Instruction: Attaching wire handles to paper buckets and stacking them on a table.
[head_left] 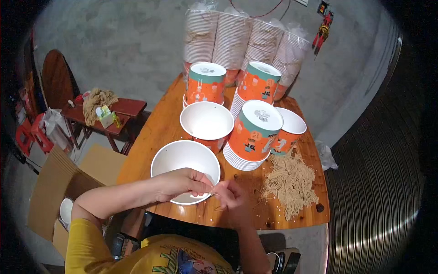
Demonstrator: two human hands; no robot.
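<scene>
My left hand point(187, 182) reaches across an open white paper bucket point(166, 157) at the table's near edge, thumb and fingertips pinched together. Right beside its fingertips, my right hand point(230, 194) is closed in a pinch too, slightly blurred by motion. What lies between the fingertips is too small to make out. A thin brownish curl shows just under the right hand. Behind this bucket stands another open bucket point(207, 119), white inside and orange outside. To the right of my hands lies a tangled heap of beige string point(292, 185).
Upside-down stacks of orange-and-green buckets point(253, 134) stand mid-table, with tall plastic-wrapped bucket stacks point(232, 41) behind. Small white bits dot the wooden table point(150, 137). An open cardboard box point(50, 192) is at left, near a red bench point(127, 107). A ribbed shutter point(378, 182) borders the right.
</scene>
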